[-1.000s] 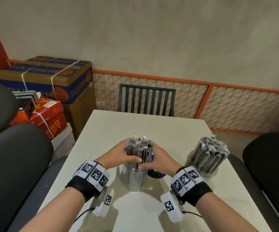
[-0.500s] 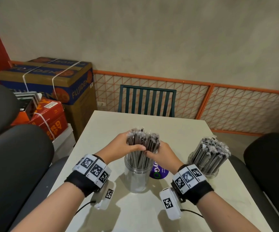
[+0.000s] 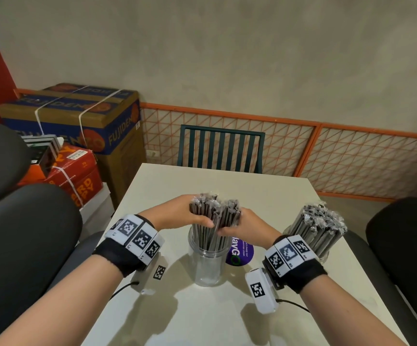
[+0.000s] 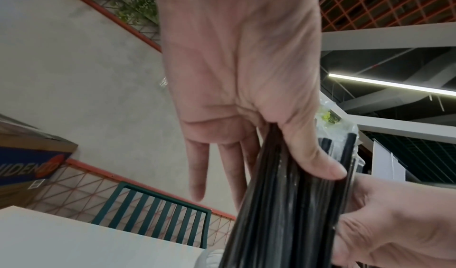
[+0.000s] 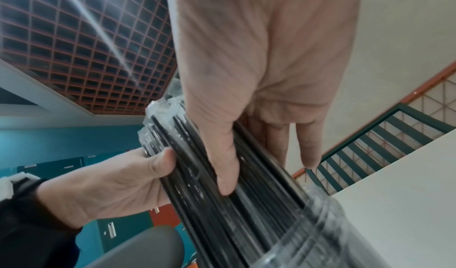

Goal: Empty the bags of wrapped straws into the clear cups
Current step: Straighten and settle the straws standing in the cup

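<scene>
A bundle of dark wrapped straws [image 3: 215, 216] stands half out of a clear cup [image 3: 207, 263] in the middle of the white table [image 3: 265, 196]. My left hand [image 3: 177, 213] grips the bundle from the left, thumb across the straws [image 4: 291, 204]. My right hand [image 3: 242, 224] grips it from the right, thumb pressed on the straws [image 5: 222, 204] just above the cup's rim [image 5: 345, 233]. The lower half of the cup holds nothing. A second clear cup [image 3: 325, 250] at the right is packed with wrapped straws [image 3: 320, 221].
A purple round sticker [image 3: 240, 250] lies on the table behind the middle cup. A green slatted chair [image 3: 220, 148] stands at the far edge. Dark office chairs [image 3: 22, 233] flank the table on both sides. Strapped cardboard boxes [image 3: 77, 116] are stacked at the left.
Both hands have lifted the bundle of straws upward, so its lower ends have risen out of the bottom of the middle cup. The cup at the right has not moved.
</scene>
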A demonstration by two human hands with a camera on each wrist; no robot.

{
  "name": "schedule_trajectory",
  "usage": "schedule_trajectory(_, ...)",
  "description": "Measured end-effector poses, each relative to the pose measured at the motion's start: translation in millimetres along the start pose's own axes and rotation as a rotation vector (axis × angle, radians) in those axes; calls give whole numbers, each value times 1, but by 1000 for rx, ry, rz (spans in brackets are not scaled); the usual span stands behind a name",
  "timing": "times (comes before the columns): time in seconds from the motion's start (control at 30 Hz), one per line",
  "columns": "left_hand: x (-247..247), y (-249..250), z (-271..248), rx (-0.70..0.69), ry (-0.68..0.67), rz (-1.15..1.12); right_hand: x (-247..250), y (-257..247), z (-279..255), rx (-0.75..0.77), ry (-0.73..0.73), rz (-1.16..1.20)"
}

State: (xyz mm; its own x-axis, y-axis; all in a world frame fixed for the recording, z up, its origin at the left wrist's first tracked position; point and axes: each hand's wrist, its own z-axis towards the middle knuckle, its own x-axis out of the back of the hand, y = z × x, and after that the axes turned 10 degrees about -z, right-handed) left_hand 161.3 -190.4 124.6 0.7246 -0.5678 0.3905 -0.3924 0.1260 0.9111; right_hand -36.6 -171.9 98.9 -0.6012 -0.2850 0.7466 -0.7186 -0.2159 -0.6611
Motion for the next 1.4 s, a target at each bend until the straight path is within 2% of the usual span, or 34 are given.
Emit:
schedule_trajectory(0.13, -3, -14, 3, 79, -63, 55, -9, 4, -1, 0, -35, -13)
schedule_trajectory(0.3, -12, -27, -3, 86, 7, 18, -20, 9, -8, 4, -44, 30)
schedule_trajectory(0.4, -23, -29, -9, 31, 29, -69, -29, 12, -10, 15, -15, 62)
schedule_trajectory(0.5, -35, -32, -11, -17, 128, -167, -41, 15, -12, -1, 29, 158)
schedule_trajectory(0.67, -46, -27, -6, -118, 318, -166, -40, 3, -10, 8, 198, 172)
schedule_trajectory(0.73, -43, -22, -5, -169, 367, -174, -34, -1, -8, 25, 220, 179)
schedule_trajectory(0.8, -43, -23, -5, -183, 365, -170, -33, -2, -8, 26, 207, 192)
schedule_trajectory(0.9, -52, -35, -7, -119, 318, -163, -40, 5, -12, -7, 154, 178)
schedule_trajectory(1.0, -56, -45, -5, -89, 332, -187, -45, 9, -13, -30, 133, 174)
schedule_trajectory(1.2, -51, -42, -8, -147, 316, -227, -44, 12, -13, -46, 135, 218)
schedule_trajectory(1.4, -45, -44, -13, -127, 303, -202, -39, 10, -20, -43, 120, 187)
